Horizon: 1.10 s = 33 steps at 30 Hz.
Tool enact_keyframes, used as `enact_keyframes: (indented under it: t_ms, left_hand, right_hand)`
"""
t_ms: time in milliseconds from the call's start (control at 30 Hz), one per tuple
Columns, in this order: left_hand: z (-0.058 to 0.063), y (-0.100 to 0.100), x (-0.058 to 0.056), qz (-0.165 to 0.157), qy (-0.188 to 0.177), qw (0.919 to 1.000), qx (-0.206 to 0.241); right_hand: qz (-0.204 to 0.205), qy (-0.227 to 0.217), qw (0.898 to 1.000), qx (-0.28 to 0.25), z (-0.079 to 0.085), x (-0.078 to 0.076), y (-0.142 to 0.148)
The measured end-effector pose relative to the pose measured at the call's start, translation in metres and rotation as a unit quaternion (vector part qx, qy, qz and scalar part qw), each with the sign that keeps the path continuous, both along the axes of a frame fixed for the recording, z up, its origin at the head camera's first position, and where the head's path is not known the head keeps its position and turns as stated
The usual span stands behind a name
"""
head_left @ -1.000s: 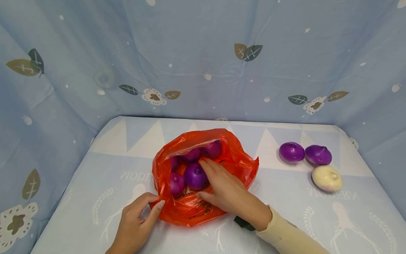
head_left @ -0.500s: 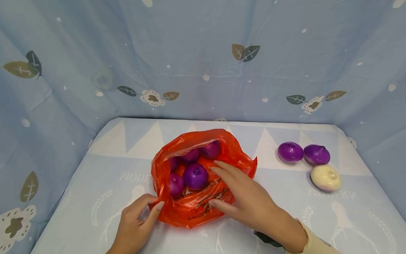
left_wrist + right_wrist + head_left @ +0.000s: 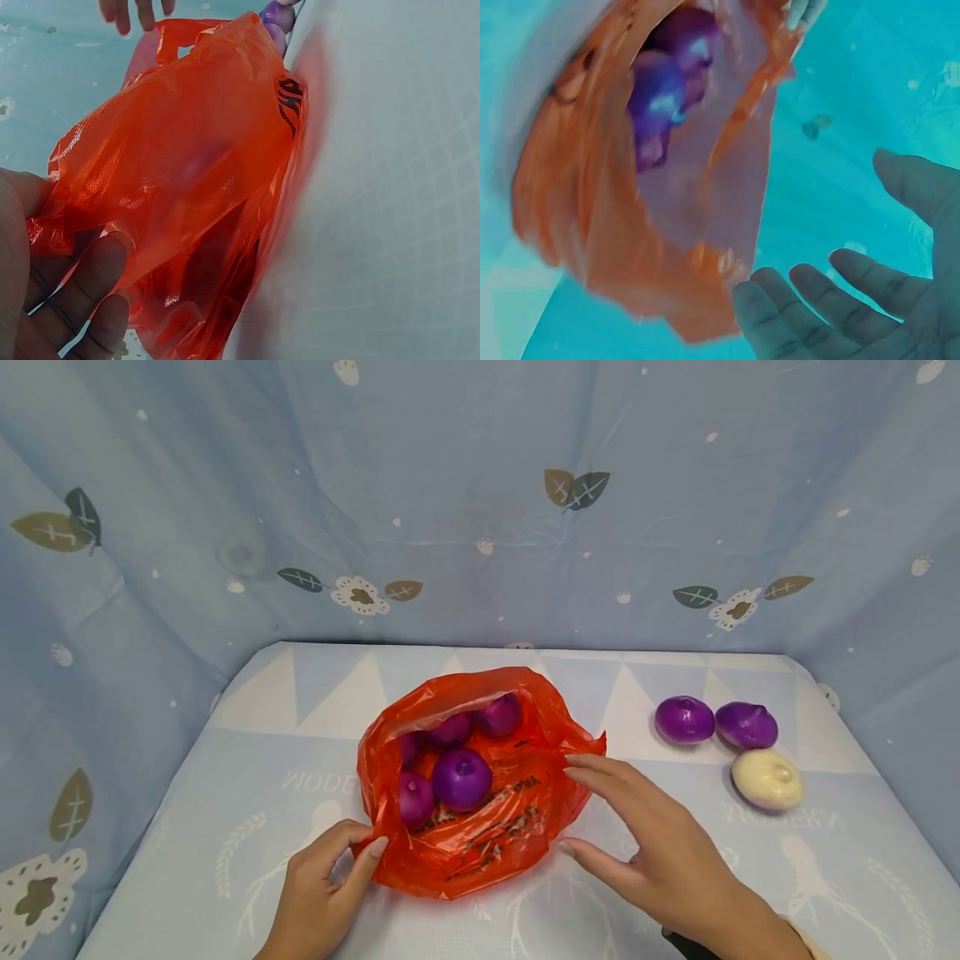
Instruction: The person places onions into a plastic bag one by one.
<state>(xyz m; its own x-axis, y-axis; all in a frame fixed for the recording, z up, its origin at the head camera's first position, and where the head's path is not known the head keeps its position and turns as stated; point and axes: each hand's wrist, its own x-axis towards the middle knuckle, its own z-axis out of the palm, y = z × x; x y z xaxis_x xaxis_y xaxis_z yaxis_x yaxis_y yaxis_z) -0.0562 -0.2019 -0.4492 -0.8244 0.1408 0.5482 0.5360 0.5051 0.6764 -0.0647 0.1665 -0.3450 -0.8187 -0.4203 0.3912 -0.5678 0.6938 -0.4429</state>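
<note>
A red plastic bag (image 3: 517, 852) lies with its mouth spread open near the middle of the table. Several purple onions sit inside it, the nearest onion (image 3: 462, 779) lying in front of the others. My left hand (image 3: 324, 883) pinches the bag's left rim between thumb and fingers; the left wrist view shows the red film (image 3: 180, 165) stretching away from that grip. At the bag's right edge my right hand (image 3: 667, 852) is held with thumb and fingers spread, holding nothing. The right wrist view shows those fingers (image 3: 855, 289) straight beside the bag (image 3: 600, 225).
Right of the bag, two purple onions (image 3: 684, 720) (image 3: 747, 725) lie side by side, with a pale onion (image 3: 768, 780) just in front of them. A patterned cloth (image 3: 262, 710) covers the table. Blue curtains (image 3: 465, 460) hang behind it and at both sides.
My right hand has drawn out of the bag and moved right, leaving the front purple onion inside. My left hand keeps its pinch on the rim.
</note>
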Motion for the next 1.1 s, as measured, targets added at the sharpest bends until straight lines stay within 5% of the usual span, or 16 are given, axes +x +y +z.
enact_keyframes:
  t_ms: [333,567,867,1100]
  left_hand:
    - [0.002,0.001,0.001,0.003,-0.013,0.9999,-0.001]
    - [0.001,0.002,0.001,0.003,-0.019,0.9998,0.005]
    - [0.0,0.002,0.0,-0.004,-0.012,0.9999,0.005]
    - [-0.002,0.003,0.0,-0.003,-0.008,0.9999,0.007]
  right_hand:
    - [-0.088,0.016,0.995,-0.047,-0.007,-0.006,0.05]
    - [-0.163,0.023,0.986,-0.013,-0.02,-0.014,0.088]
    - [-0.227,-0.016,0.974,0.0,-0.036,-0.028,0.137]
    - [-0.256,-0.087,0.961,0.061,-0.055,-0.035,0.166]
